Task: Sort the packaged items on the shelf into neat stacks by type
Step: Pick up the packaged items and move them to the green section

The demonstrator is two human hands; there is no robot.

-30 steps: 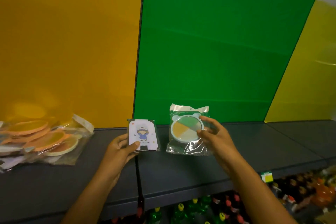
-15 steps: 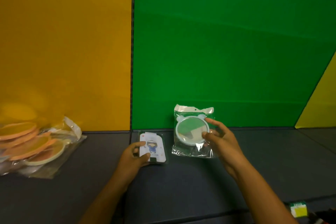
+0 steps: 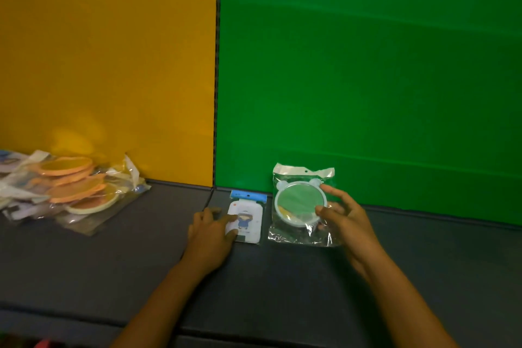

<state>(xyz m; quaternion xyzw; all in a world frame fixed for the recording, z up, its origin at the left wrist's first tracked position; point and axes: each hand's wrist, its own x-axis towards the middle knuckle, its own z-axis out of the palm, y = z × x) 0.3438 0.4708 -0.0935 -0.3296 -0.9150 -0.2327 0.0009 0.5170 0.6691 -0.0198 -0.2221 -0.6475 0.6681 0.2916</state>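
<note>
Fingers of the right hand pinch a bagged round mirror upright on the shelf; the left hand grips a flat card packet beside it.

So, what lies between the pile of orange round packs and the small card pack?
In the head view, only bare dark shelf lies between the pile and the card pack, besides the left hand holding that pack.
</note>
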